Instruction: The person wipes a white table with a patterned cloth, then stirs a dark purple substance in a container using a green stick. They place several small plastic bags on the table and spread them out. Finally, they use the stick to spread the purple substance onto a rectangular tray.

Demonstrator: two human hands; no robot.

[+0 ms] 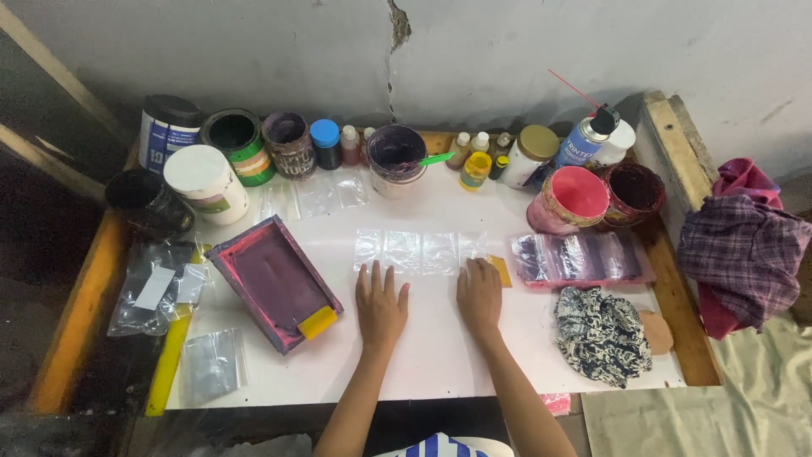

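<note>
My left hand (381,305) lies flat, palm down, on the white table top (440,347), fingers apart, just below a row of small clear plastic bags (404,250). My right hand (480,294) rests palm down beside it, fingers touching the right end of that row and a small yellow-orange piece (502,272). Neither hand holds anything. Left of my left hand lies a pink-framed printing screen (272,281) with a yellow squeegee (317,322) on its near corner.
Paint tubs, jars and small bottles line the back wall, among them a pink tub (575,198) and a spray can (582,138). A pink tray of bags (578,260), a patterned rag (602,335), checked cloth (743,254) and loose bags (213,364) surround the work area.
</note>
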